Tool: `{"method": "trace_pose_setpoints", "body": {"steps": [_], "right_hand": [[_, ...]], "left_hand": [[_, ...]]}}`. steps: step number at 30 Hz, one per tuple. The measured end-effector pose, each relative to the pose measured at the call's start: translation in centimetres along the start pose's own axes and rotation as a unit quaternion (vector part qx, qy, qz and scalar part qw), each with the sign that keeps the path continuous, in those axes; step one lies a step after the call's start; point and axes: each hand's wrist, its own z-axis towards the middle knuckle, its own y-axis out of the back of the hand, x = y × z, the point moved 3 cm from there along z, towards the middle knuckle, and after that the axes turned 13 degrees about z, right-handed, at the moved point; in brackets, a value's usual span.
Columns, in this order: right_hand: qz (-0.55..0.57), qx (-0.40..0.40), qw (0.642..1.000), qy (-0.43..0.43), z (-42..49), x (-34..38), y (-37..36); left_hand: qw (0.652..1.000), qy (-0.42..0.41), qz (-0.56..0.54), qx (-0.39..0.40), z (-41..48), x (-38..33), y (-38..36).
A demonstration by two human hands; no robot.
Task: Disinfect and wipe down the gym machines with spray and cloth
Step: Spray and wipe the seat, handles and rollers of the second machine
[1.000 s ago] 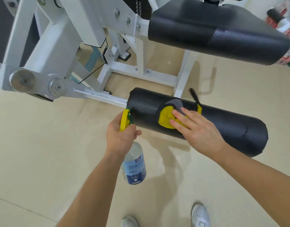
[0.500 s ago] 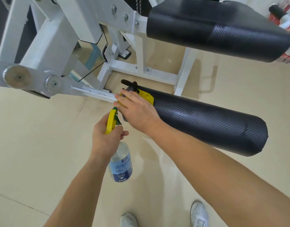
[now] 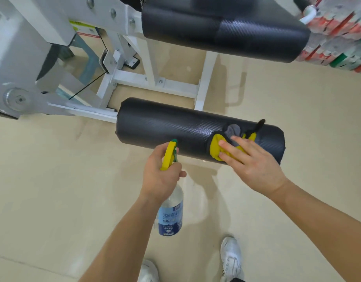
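Cloth (image 3: 216,148), yellow with a grey patch and a black loop, lies pressed on the near side of the lower black roller pad (image 3: 175,131), toward its right end. My right hand (image 3: 251,161) is flat on it, fingers spread, palm holding it against the pad. My left hand (image 3: 159,176) is wrapped around the neck of the spray bottle (image 3: 171,214), its yellow trigger head (image 3: 169,155) just beside the pad's front. The clear bottle with a blue label hangs below my fist. Above sits the upper black pad (image 3: 226,27) on the white frame (image 3: 155,82). My white shoes (image 3: 230,255) stand on the beige floor (image 3: 53,180).
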Motion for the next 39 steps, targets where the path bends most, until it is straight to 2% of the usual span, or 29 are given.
{"method": "trace_pose_setpoints", "body": {"steps": [4,7,12,16,18,21,26,31,35,37,39], "right_hand": [[-0.028,0.003,0.998,-0.061,-5.4,-2.1,1.7],[-0.020,-0.016,0.993,-0.111,-5.2,-1.8,1.6],[0.074,-0.057,0.990,-0.107,5.2,1.4,-0.4],[0.171,-0.030,0.983,-0.061,16.0,4.2,-2.0],[0.186,-0.031,0.980,-0.065,17.4,4.2,-2.0],[0.164,-0.057,0.979,-0.110,13.9,1.7,-0.4],[0.127,-0.123,0.960,-0.218,1.8,-4.3,3.1],[0.139,-0.106,0.937,-0.301,-5.5,-6.9,4.7],[0.190,-0.146,0.881,-0.408,-5.1,-6.9,4.6],[0.206,-0.155,0.879,-0.401,-2.5,-6.7,4.6],[0.215,-0.130,0.891,-0.378,0.7,-6.8,4.9]], "left_hand": [[1.000,-0.015,-0.001,0.024,-0.5,-1.3,-2.6],[0.999,-0.018,-0.001,0.026,-0.3,-1.9,-3.2],[1.000,-0.022,-0.002,0.003,-0.3,-2.0,-1.9],[0.999,-0.018,0.021,-0.032,-0.4,-1.8,0.2],[0.999,-0.013,0.034,-0.034,-0.4,-1.6,0.8],[0.998,-0.018,0.055,-0.020,-0.3,-1.8,0.5],[0.998,-0.039,0.054,0.017,-0.2,-3.8,-2.9],[0.997,-0.047,0.018,0.059,-0.7,-5.8,-7.0],[0.996,-0.056,0.023,0.073,-1.0,-6.1,-8.6],[0.995,-0.059,0.028,0.073,-1.0,-6.0,-8.9],[0.995,-0.061,0.037,0.072,-1.0,-5.9,-9.0]]}}
